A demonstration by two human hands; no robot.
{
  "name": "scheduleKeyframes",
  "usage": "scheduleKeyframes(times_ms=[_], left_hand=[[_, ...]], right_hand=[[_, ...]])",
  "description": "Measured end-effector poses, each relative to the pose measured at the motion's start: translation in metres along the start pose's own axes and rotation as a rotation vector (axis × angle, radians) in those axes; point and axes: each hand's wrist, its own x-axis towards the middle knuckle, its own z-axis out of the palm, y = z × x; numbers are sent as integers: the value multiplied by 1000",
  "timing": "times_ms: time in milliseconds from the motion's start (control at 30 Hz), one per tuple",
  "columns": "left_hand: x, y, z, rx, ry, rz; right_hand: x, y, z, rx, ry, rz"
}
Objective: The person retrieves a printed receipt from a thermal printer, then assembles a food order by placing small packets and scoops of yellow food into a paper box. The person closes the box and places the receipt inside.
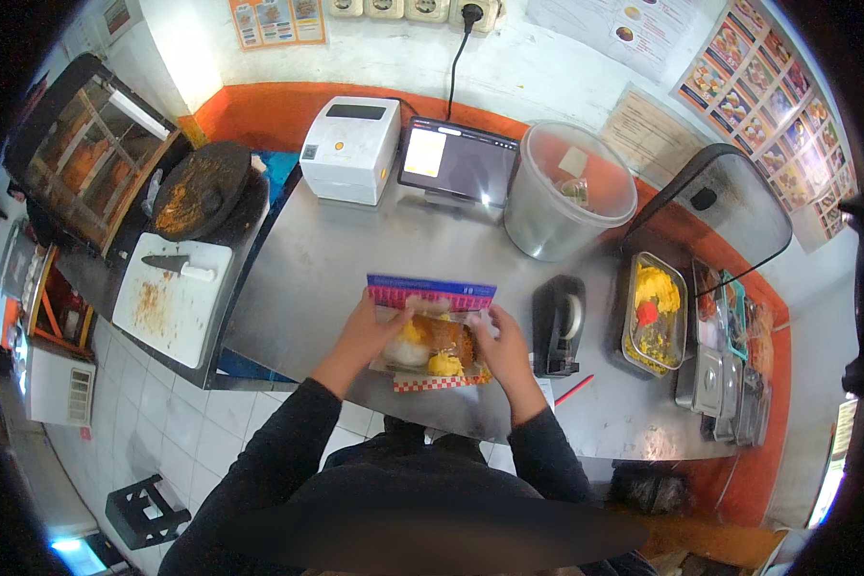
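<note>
A paper food box (432,384) rests near the front edge of the steel counter, with a red-and-white checked front edge. Its blue and pink lid flap (432,291) stands raised at the far side. White rice (405,353), yellow scrambled egg (445,363) and brown food lie inside, apparently under clear film. My left hand (363,337) grips the box's left rear corner, thumb reaching inward over it. On the opposite side, my right hand (502,349) pinches the right rear corner, fingers by the flap.
A black tape dispenser (558,327) and a red pencil (574,389) lie right of the box. Farther right is a metal tray (655,309) of yellow food. Behind stand a label printer (349,151), a tablet (459,160) and a clear bucket (569,191). A knife (180,266) lies on a cutting board (176,302) at left.
</note>
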Motion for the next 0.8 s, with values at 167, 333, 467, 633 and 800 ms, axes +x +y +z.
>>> scheduleKeyframes(times_ms=[167,333,467,633,800], left_hand=[[6,30,10,364,235,-198],[-11,1,-8,143,135,74],[-10,-29,-10,97,130,94],[16,-52,-42,248,-144,481],[6,-57,-66,984,-345,925]], right_hand=[[27,-38,11,-254,-88,220],[24,-4,-7,190,-242,79],[18,15,2,49,-155,-96],[34,29,-15,-111,-423,-289],[33,59,-44,-519,-639,-676]])
